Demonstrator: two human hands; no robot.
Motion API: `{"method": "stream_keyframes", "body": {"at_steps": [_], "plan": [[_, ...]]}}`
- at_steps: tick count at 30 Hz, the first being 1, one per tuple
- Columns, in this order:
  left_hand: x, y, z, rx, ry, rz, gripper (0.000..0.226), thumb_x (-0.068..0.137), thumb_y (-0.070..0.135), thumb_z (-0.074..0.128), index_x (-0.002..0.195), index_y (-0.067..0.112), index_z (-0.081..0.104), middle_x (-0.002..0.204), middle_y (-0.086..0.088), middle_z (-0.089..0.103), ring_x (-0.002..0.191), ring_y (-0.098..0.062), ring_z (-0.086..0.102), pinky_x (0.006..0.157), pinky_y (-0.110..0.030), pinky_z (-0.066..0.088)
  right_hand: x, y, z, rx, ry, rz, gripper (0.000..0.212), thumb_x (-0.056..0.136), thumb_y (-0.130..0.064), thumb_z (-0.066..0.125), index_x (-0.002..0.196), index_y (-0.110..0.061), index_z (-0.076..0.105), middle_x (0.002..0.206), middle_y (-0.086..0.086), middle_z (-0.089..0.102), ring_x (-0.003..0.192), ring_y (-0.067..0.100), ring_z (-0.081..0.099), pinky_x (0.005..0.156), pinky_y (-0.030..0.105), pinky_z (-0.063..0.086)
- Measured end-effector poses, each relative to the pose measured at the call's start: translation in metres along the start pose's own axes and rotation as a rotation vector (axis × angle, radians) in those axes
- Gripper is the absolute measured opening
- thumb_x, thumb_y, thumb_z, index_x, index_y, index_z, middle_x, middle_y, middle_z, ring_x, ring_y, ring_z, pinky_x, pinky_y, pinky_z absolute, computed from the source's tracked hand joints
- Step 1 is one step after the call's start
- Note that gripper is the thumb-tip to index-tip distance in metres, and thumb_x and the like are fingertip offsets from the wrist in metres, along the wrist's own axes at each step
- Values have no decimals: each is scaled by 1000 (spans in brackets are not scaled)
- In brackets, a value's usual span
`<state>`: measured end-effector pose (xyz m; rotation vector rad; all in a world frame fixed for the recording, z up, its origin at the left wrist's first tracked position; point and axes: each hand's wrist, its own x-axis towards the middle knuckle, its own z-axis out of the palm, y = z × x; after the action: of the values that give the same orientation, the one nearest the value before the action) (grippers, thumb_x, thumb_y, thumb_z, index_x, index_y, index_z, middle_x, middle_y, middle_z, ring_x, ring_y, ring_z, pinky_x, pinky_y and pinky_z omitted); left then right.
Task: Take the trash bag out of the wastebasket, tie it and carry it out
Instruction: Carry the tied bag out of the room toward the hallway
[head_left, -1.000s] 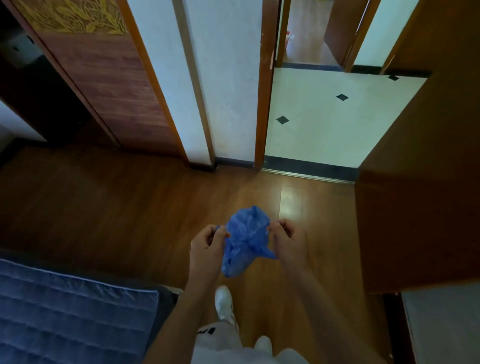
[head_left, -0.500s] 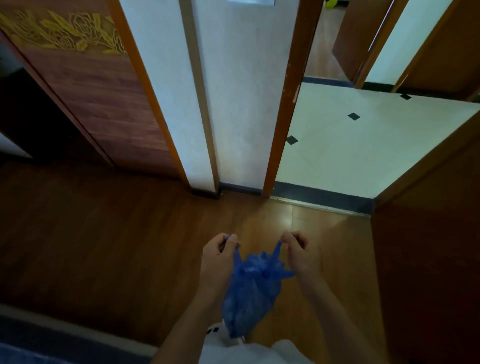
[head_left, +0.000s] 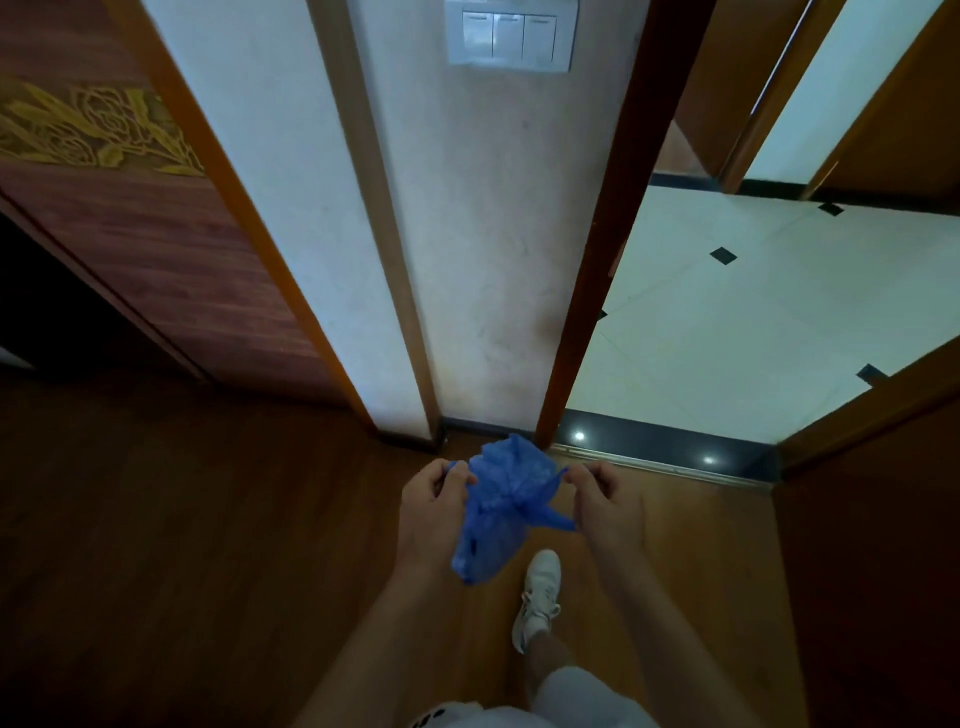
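Directly below the camera, a person stands on a dark wooden floor near an open doorway, holding a small blue trash bag between both hands at about waist level. The left hand is curled closed around a pinch of the bag's upper edge on one side; the right hand is closed the same way on a stretched strip of plastic on the other side, and the two are drawn apart (as if tightening a knot). The bag's body hangs down between them, crumpled and sagging, clear of the floor. It looks thin, soft and light, with little inside, so it should bunch easily and could tear if yanked; the gathered neck near the top seems the safest place to grip. One white shoe steps forward beneath it. Ahead, pale floor tiles lie beyond the threshold, and a light switch panel sits on the wall above.
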<state>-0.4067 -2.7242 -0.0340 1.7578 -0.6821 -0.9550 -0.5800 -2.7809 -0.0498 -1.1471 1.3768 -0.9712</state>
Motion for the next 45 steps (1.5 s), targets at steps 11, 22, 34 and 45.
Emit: {"method": "stream_keyframes", "body": {"at_steps": [11, 22, 34, 45], "plan": [[132, 36, 52, 56, 174, -121, 28, 93, 29, 58, 67, 27, 68, 56, 11, 61, 53, -2, 54, 54, -22, 40, 152, -42, 29, -100, -217, -37, 22, 97, -12, 59, 79, -2, 67, 67, 8, 61, 56, -2, 56, 52, 10, 45], [192, 36, 63, 83, 242, -172, 15, 97, 27, 54, 92, 17, 65, 79, -5, 66, 76, -22, 64, 69, -37, 51, 218, -41, 57, -190, -263, -22, 26, 98, -19, 59, 76, -5, 64, 71, 22, 58, 62, 30, 56, 59, 38, 46], [242, -31, 41, 127, 189, -183, 16, 96, 24, 56, 84, 20, 65, 73, 2, 64, 69, -14, 61, 62, -28, 45, 241, 11, 85, -350, -73, 4, 24, 97, -32, 57, 75, -22, 62, 64, -3, 58, 58, 4, 52, 54, 21, 40], [301, -181, 70, 221, 145, -161, 11, 93, 22, 62, 83, 18, 63, 73, 1, 64, 69, -12, 62, 62, -27, 49, 266, 177, 130, -337, 29, 133, 18, 95, -27, 59, 82, -15, 61, 72, 4, 60, 64, 14, 54, 57, 30, 46]]}}
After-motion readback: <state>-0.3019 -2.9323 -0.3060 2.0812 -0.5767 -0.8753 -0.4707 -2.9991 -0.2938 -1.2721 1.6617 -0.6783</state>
